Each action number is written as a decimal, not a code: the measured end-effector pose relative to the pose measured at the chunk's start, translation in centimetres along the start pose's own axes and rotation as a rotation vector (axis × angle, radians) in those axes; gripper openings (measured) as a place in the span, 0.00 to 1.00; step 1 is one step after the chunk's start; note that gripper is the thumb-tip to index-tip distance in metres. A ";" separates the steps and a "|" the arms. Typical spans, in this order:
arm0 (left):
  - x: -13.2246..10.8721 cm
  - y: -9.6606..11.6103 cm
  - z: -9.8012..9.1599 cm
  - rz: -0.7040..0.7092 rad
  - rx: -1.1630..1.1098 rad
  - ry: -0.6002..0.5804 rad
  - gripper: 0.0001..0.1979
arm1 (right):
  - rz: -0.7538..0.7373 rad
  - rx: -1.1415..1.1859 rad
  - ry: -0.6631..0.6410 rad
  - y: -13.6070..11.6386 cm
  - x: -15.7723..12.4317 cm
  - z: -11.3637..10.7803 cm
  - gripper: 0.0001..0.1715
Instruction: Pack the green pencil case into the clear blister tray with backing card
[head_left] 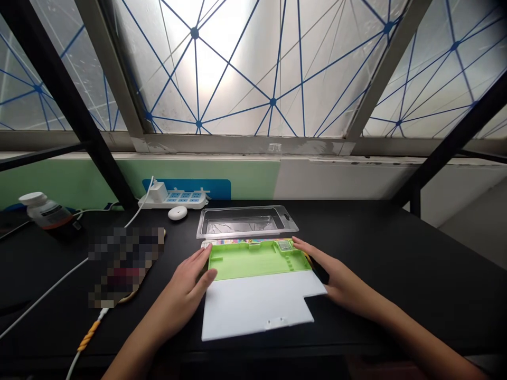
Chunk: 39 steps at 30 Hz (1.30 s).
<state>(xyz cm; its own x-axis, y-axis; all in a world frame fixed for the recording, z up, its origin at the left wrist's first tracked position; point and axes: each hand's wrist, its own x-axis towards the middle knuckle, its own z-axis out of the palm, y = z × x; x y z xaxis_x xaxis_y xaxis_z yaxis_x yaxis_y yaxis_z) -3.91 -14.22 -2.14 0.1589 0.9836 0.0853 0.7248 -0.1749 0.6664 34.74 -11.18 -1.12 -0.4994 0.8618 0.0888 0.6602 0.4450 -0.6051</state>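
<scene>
White panel (253, 303) nearest, green case (249, 262) adjoining behind it, over black table (396, 237). Left hand (186, 287) touches case's left edge, thumb and fingers loosely parted; right hand (343, 279) at right edge, lower fingers hidden, can't tell grip. Clear plastic tray (247, 234) just behind, power strip (184, 198) farther back.

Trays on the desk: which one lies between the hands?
The green tray, with the white panel at its near edge; the clear tray lies beyond.

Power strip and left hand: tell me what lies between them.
In the head view, a small white oval object lies between the power strip and the left hand, nearer the strip; then black desktop.
</scene>
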 end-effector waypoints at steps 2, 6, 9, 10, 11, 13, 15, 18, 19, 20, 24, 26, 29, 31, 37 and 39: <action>-0.1 0.0 -0.1 -0.006 -0.066 0.001 0.34 | 0.012 0.091 0.080 -0.5 0.4 0.2 0.36; -0.2 -0.1 -0.2 0.031 -0.192 0.007 0.38 | 0.068 0.249 0.157 -0.8 0.8 0.5 0.33; -0.1 0.0 0.1 0.067 -0.188 -0.003 0.40 | 0.067 0.181 0.162 -0.4 0.7 1.2 0.40; -0.1 0.0 0.3 0.063 -0.159 -0.006 0.41 | 0.067 0.138 0.155 -0.2 0.6 1.4 0.43; -0.1 0.1 0.5 0.053 -0.122 -0.006 0.42 | 0.068 0.103 0.149 -0.1 0.5 1.6 0.44; -0.1 0.3 0.8 0.046 -0.034 0.026 0.45 | 0.059 0.067 0.164 0.0 0.2 1.8 0.43; 0.0 0.9 0.9 0.103 0.053 0.118 0.46 | 0.037 0.051 0.223 -0.1 0.2 1.4 0.41; 1.6 2.7 -0.1 0.219 0.147 0.310 0.46 | -0.011 0.027 0.313 -0.8 1.6 0.0 0.38; 2.5 3.4 -0.6 0.222 0.158 0.358 0.47 | -0.032 0.023 0.334 -1.0 2.6 -0.7 0.37; 3.7 4.1 -1.2 0.214 0.176 0.341 0.48 | -0.058 0.025 0.354 -1.2 3.8 -1.3 0.37; 8.5 5.1 -2.5 0.186 0.256 0.363 0.45 | -0.127 0.097 0.396 -0.7 9.3 -2.5 0.35; 10.0 4.1 -2.0 0.150 0.254 0.367 0.44 | -0.136 0.090 0.394 0.2 11.3 -2.0 0.34; 10.5 1.8 -0.7 0.078 0.249 0.248 0.42 | -0.109 -0.062 0.316 1.7 12.3 -0.5 0.31; 10.2 0.6 0.0 0.048 0.259 0.163 0.41 | -0.109 -0.198 0.254 2.3 11.9 0.3 0.28; 9.6 1.3 0.1 0.014 0.461 0.127 0.39 | -0.238 -0.424 0.267 -0.1 9.3 0.4 0.25; 9.6 2.3 0.2 0.056 0.506 0.175 0.38 | -0.348 -0.415 0.280 -1.5 8.7 0.8 0.23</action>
<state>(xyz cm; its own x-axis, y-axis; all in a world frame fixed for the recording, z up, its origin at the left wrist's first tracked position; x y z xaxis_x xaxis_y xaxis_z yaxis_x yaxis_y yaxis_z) -0.57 -5.20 0.03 0.1239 0.9572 0.2615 0.9578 -0.1842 0.2204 28.99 -4.48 -0.07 -0.5959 0.6550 0.4647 0.6762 0.7214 -0.1496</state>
